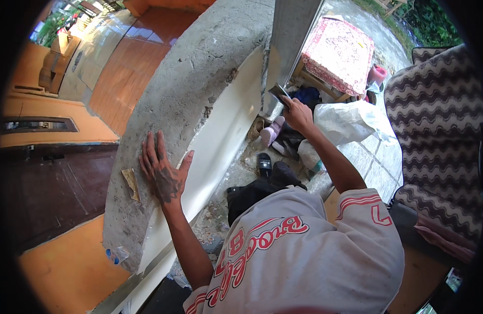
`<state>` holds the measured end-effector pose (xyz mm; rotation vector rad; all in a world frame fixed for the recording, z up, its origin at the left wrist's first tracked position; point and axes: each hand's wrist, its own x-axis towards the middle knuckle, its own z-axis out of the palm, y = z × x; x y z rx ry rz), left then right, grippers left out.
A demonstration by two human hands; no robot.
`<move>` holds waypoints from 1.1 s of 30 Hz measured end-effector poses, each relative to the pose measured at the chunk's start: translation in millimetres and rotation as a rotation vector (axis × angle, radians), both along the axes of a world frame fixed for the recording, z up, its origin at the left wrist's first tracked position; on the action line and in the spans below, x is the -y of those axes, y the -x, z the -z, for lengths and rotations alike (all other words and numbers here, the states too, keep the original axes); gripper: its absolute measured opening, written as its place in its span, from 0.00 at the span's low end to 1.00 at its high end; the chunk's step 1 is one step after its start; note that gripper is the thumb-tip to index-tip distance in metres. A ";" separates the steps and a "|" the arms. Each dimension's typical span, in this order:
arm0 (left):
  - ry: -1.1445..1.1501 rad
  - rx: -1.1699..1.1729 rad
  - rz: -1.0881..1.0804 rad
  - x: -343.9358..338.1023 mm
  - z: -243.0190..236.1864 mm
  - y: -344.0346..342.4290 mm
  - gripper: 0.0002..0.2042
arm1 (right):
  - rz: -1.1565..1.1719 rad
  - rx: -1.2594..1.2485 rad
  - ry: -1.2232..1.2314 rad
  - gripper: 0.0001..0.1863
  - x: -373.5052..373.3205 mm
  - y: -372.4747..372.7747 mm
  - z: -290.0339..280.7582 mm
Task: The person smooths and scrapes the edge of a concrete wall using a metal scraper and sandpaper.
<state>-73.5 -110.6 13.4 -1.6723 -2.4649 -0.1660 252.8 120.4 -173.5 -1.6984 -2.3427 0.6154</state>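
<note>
My left hand (166,175) lies with fingers spread on a rough grey concrete ledge (171,83). Beside it on the ledge is a small yellowish strip (130,184). Below the ledge's chipped edge runs a smooth cream-painted wall face (225,128). My right hand (299,116) is closed around a dark, flat rectangular tool (279,94); its exact kind cannot be made out. The tool is held close to the foot of a grey upright post (293,36) at the ledge's far end. Part of the tool is hidden by my fingers.
Several shoes and sandals, including a pink shoe (271,132) and a black slide (264,163), lie below the wall. A white sack (346,123) and a low table with a red-patterned cloth (341,49) stand right. A wavy-striped blanket (435,110) covers furniture at far right.
</note>
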 end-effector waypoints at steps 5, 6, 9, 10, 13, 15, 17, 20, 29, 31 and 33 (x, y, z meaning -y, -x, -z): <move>-0.020 -0.011 -0.009 4.2 6.5 0.8 0.46 | 0.006 -0.134 -0.176 0.29 -22.2 16.8 -34.6; -0.021 -0.025 -0.007 5.2 3.1 0.5 0.46 | 0.004 -0.152 -0.242 0.29 -25.9 20.3 -29.6; -0.028 -0.013 -0.014 3.5 3.1 -1.0 0.46 | 0.022 -0.069 -0.156 0.28 -24.2 26.4 0.4; -0.028 -0.004 -0.019 3.4 2.8 -1.2 0.46 | 0.038 0.036 0.005 0.28 -23.9 26.6 15.7; -0.028 0.002 -0.019 5.6 -0.4 -2.6 0.46 | 0.326 -0.155 0.363 0.36 -17.2 22.8 74.4; -0.023 0.016 -0.020 1.0 0.1 -2.2 0.46 | 0.387 -0.579 0.462 0.36 -12.4 32.7 95.1; -0.019 0.006 -0.037 6.9 0.7 -1.3 0.46 | 0.491 -0.990 0.749 0.33 3.4 59.3 66.0; -0.034 0.001 -0.020 9.0 2.1 0.7 0.46 | 0.451 -0.829 0.388 0.32 7.9 99.4 29.1; -0.052 0.041 -0.001 -4.0 -1.0 -5.1 0.48 | 1.032 -1.336 0.832 0.20 -23.5 85.9 118.4; -0.043 0.058 0.006 -5.2 -2.9 -4.7 0.48 | 1.265 -1.647 1.125 0.15 -34.3 75.0 152.2; -0.032 0.021 -0.052 12.7 3.9 7.2 0.47 | 1.357 -1.814 1.222 0.11 -8.0 89.0 140.6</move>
